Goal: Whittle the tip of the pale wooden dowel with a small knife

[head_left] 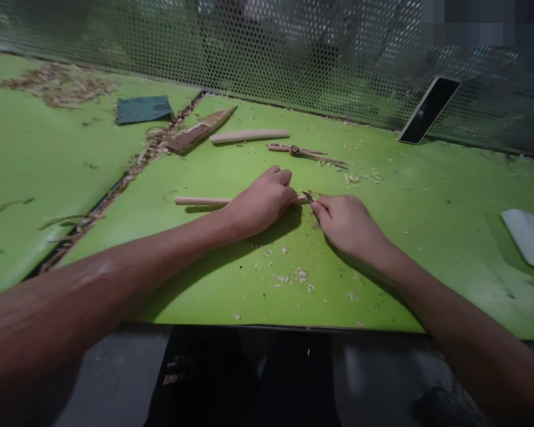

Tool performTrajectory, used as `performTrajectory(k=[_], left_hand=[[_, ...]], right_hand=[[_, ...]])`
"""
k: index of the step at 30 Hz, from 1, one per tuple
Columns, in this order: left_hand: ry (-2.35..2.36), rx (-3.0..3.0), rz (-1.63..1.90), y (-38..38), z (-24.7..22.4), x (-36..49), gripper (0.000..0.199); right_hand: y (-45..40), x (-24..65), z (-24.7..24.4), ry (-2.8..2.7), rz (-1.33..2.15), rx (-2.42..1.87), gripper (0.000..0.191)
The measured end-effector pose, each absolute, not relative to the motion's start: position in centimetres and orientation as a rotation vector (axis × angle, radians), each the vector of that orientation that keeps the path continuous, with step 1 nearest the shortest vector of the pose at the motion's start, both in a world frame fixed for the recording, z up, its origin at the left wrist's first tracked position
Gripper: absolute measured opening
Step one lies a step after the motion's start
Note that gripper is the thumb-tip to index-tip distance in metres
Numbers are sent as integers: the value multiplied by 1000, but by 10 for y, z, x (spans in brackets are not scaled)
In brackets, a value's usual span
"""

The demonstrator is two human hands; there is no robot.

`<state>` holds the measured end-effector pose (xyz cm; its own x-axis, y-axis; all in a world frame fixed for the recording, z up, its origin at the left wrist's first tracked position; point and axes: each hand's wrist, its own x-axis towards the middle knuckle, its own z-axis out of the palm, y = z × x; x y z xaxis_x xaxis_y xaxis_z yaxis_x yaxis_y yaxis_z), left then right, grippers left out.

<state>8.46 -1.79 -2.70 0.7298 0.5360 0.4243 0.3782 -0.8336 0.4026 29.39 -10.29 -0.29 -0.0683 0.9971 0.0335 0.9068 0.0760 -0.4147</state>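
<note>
A pale round wooden stick lies left to right on the green table. My left hand is closed around it near its right end, which sticks out a little past the fingers. In my right hand is a small knife, pinched between thumb and fingers, its dark blade at the stick's right tip. Small pale shavings are scattered on the table below both hands.
Behind the hands lie a pointed brown wood piece, a pale carved piece and a twig tool. Green cloth and shavings are at left. A phone leans on the mesh screen; a white object sits right.
</note>
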Motion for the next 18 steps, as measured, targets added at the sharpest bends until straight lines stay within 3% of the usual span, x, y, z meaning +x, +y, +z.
performTrajectory(k=[8,18], left_hand=[[795,2780,711,-23,-22,86,36],[728,2809,773,-12,-30,95,27]], right_hand=[[-97,282,-10,-2134,94,-2007,45],[-84,266,35,-2269,169,-2241,53]])
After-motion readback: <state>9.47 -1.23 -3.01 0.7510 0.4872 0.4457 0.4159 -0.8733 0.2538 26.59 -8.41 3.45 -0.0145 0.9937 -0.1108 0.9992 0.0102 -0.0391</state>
